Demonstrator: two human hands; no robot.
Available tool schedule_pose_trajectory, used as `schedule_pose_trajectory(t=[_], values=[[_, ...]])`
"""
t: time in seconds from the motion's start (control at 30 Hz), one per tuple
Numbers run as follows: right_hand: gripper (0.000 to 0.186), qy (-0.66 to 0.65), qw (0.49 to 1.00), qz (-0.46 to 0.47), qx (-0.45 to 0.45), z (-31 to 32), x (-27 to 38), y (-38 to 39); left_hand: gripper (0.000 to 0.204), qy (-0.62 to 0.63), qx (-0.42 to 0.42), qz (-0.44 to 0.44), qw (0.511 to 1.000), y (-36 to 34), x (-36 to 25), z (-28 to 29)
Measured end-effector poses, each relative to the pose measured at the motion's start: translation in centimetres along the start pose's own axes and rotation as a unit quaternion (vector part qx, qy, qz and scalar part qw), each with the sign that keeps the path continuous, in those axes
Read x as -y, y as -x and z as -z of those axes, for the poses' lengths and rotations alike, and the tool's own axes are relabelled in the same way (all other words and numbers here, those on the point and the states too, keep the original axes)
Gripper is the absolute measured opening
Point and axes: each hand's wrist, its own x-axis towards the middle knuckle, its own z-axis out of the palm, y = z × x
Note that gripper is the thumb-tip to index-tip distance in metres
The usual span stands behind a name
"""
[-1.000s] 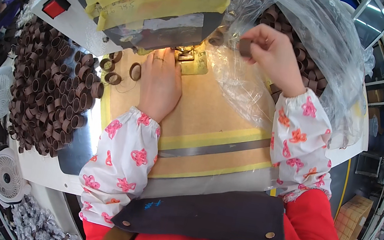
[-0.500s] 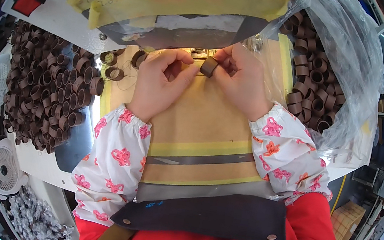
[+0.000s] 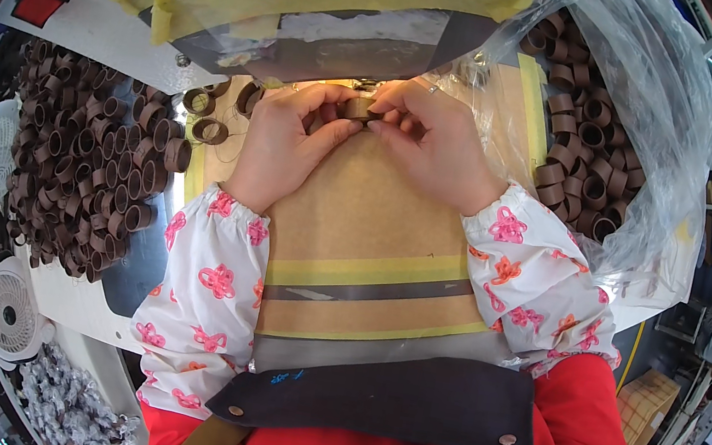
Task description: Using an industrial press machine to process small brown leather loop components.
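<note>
You have brought the brown ring (image 3: 358,109) in closer to the machine head (image 3: 307,58); half a second ago your right hand (image 3: 444,148) alone held it, tilted, a little nearer to you, and before that the same hand was over by the plastic bag (image 3: 661,178) on your right; now your left hand (image 3: 280,143) has joined in, so the ring sits between both sets of fingertips, just in front of the lit metal plate (image 3: 364,86).

Your left thumb and forefinger pinch the ring's left side; your right thumb and forefinger pinch its right side, with the other fingers of both hands curled in; whether the ring's far edge touches the metal is hard to tell, since your fingers and the machine's overhang hide it.

For the work in hand, that looks like a shift from fetching the ring to positioning it, and the two-handed hold should let you turn it finely; the loose rings (image 3: 209,131) beside your left hand, the large pile of rings (image 3: 78,155) beyond them and the rings in the bag (image 3: 595,137) lie apart from your fingers.
</note>
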Motion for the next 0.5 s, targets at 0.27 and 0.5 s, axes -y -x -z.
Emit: schedule_pose_trajectory(t=[0.27, 0.5], values=[[0.012, 0.053, 0.998, 0.03, -0.028, 0.1, 0.1, 0.0, 0.025, 0.074, -0.048, 0.049, 0.995, 0.0, 0.4, -1.0], [0.007, 0.179, 0.983, 0.042, -0.013, -0.5, 0.1, -0.6, 0.024, -0.062, -0.087, 0.047, 0.993, -0.5, 0.2, -1.6]])
